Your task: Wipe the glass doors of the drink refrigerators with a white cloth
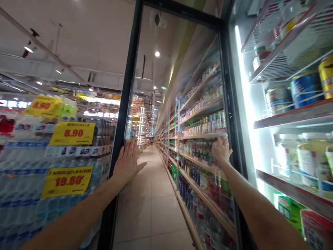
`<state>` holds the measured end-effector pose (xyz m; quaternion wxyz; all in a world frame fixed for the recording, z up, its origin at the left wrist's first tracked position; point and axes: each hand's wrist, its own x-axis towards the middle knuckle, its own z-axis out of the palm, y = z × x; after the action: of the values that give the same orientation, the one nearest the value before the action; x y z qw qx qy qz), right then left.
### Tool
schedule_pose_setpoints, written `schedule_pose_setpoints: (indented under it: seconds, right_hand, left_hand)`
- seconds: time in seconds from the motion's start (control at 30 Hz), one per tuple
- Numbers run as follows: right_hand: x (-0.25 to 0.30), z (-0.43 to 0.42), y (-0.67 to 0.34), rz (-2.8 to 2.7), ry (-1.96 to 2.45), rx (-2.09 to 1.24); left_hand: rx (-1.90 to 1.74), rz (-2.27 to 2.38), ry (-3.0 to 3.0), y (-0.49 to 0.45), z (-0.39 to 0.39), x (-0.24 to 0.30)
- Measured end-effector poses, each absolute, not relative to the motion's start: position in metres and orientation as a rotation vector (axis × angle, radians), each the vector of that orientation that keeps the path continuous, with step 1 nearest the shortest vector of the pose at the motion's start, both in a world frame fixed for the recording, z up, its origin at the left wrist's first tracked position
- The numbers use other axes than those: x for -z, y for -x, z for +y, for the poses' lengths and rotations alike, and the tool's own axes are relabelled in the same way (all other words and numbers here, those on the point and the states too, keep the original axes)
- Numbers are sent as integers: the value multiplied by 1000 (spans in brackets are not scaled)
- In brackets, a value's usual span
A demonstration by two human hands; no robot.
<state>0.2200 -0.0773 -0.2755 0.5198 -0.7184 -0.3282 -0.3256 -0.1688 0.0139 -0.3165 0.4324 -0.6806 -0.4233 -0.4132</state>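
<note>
A tall glass door (pixel 161 194) with a black frame (pixel 129 69) stands swung open in front of me. My left hand (pixel 127 159) lies flat against the glass beside the frame's left edge, its fingers stretched and its thumb apart. Toward the right side of the door, my right hand (pixel 222 150) is raised at the glass with curled fingers. Something pale shows at its fingertips, too unclear to name. Shelves of bottles (pixel 197 149) and a tiled aisle appear in the glass; whether seen through it or mirrored, I cannot tell.
On the right is a lit cooler with wire shelves (pixel 293 118) holding cans (pixel 307 89) and bottles (pixel 308 156). Stacked packs of bottled water (pixel 20 173) stand at the left, with yellow price signs (pixel 71 133) on them. Ceiling lamps hang overhead.
</note>
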Motion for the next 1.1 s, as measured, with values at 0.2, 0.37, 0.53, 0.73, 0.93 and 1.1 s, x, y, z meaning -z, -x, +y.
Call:
schedule_pose_setpoints:
  seconds: [0.2, 0.37, 0.53, 0.73, 0.93, 1.1]
  right_hand:
    - [304, -59, -149, -1376, 1467, 1209]
    - [323, -66, -157, -1882, 1324, 1406]
    - [314, -93, -232, -1225, 1642, 1152]
    - [325, -88, -211, -1149, 1724, 1090]
    - [435, -67, -116, -1980, 1389, 1269]
    - [433, -52, -81, -1961, 1271, 1291]
  left_hand:
    - [1077, -986, 1717, 170, 14, 321]
    - [1091, -1027, 1781, 169, 7, 323]
    - [1170, -980, 1811, 165, 5, 329]
    - [1271, -950, 1873, 161, 7, 354]
    - [1174, -966, 1975, 166, -5, 395]
    - [1046, -1017, 2057, 173, -11, 428]
